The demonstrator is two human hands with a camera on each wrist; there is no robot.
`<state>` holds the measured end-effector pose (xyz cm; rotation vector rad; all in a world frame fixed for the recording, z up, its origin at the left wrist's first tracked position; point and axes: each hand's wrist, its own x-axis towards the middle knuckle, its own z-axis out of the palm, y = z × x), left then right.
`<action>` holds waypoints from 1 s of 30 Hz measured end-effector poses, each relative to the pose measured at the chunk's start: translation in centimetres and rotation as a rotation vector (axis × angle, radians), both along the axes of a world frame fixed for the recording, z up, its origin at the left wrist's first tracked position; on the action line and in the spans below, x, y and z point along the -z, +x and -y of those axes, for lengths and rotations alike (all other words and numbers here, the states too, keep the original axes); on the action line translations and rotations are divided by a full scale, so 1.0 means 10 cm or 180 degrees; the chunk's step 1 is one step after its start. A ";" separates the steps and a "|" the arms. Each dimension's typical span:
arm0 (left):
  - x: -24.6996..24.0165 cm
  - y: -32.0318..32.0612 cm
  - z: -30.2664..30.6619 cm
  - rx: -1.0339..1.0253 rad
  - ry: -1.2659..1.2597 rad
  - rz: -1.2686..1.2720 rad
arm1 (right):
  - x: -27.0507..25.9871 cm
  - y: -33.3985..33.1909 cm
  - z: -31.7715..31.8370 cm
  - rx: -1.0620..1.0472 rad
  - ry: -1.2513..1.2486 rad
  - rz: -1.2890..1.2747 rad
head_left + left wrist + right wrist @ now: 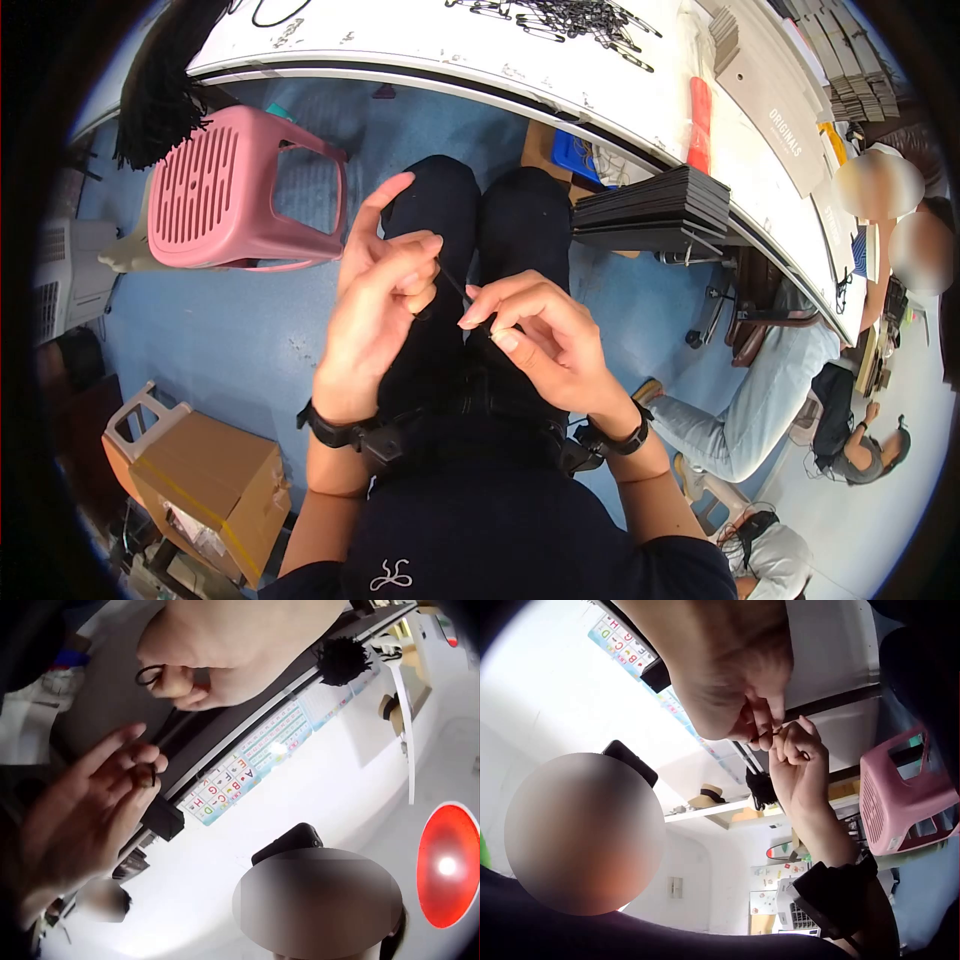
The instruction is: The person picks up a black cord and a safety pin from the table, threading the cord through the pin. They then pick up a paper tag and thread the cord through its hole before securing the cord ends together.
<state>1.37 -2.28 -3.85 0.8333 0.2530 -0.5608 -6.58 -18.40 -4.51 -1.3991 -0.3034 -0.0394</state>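
Note:
Over the lap, both hands hold a thin black cord point(453, 283) that runs between them. My left hand point(370, 285) pinches one end, its index finger raised and the other fingers curled. A small black loop point(140, 681) stands out from that hand in the left wrist view. My right hand point(548, 335) pinches the other end between thumb and fingers, lower and to the right. A short dark piece shows at its fingertips point(148, 777). Part of the cord is hidden inside the fingers.
A heap of thin black looped pieces point(560, 20) lies on the white table point(420, 45). Black flat boards point(655, 210) stand below its edge on the right. A pink stool point(215, 190) and a cardboard box point(210, 480) are on the left. Other people sit on the right.

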 end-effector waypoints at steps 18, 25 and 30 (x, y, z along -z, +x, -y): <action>0.01 -0.05 -0.27 -0.0134 0.1568 0.1794 | -0.11 -0.18 0.21 -0.0042 -0.1152 0.0010; -0.03 -0.08 -0.45 -0.0787 0.1134 0.2240 | -0.90 -0.40 0.61 0.2072 -0.3259 0.1079; -0.07 -0.06 -0.44 -0.0499 0.3166 0.2982 | -1.40 0.09 1.18 0.3461 -0.4374 0.1166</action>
